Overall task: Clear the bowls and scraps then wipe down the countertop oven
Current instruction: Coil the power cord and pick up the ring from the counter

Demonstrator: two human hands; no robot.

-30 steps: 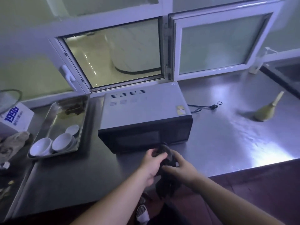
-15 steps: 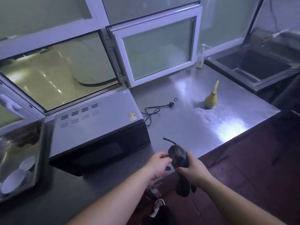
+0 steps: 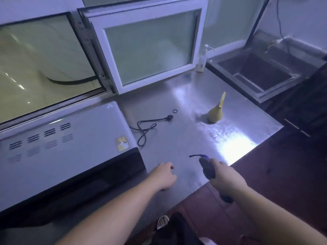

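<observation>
The oven (image 3: 67,156) sits on the steel counter (image 3: 185,138) at the left, its long axis running left to right along the window wall and its dark glass front (image 3: 85,181) facing the person. Its pale top carries two rows of vent slots, a small triangular warning mark at the back right corner and one yellowish sticker (image 3: 122,143) near the front right corner; the print on the sticker is too small to read.

The right hand (image 3: 224,181) grips one dark cloth (image 3: 207,167) over the counter's near edge, fingers curled round it; the bundle points up and away, with a thin dark strand sticking out to the left from its top, and another bit of it shows below the wrist. The left hand (image 3: 163,175) hovers just off the oven's front right corner, fingers loosely bent, holding nothing, apart from the cloth.

One black power cord (image 3: 146,126) lies looped on the counter to the right of the oven, its plug pointing right toward one small black ring (image 3: 174,111). One yellow funnel (image 3: 216,112) stands mouth down, spout tilted up and right. One pump bottle (image 3: 202,59) stands by the window frame, beside one sink (image 3: 261,75).
</observation>
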